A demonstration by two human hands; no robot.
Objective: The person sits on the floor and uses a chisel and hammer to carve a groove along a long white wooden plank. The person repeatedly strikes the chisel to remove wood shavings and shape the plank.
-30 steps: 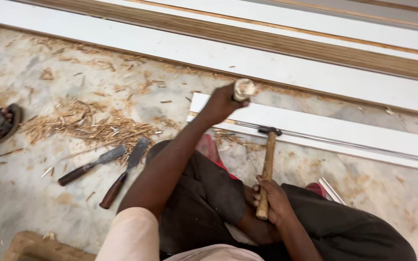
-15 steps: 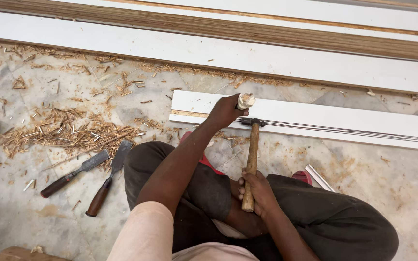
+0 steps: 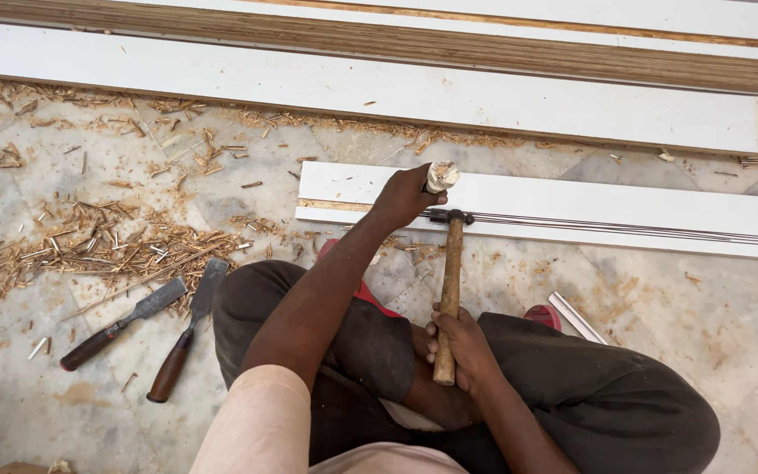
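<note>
Left hand (image 3: pixel 404 198) fisted around pale wooden-handled chisel (image 3: pixel 439 176), upright on short white grooved board (image 3: pixel 572 206). Right hand (image 3: pixel 460 344) clamped on wooden-handled hammer (image 3: pixel 451 281), head at board's near edge. Two loose chisels (image 3: pixel 155 320) well left of board.

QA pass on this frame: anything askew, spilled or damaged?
Wood shavings are strewn over the floor, and two chisels lie loose beside them. The handle top gripped by the left hand looks frayed. The right hand holds the hammer normally.
</note>
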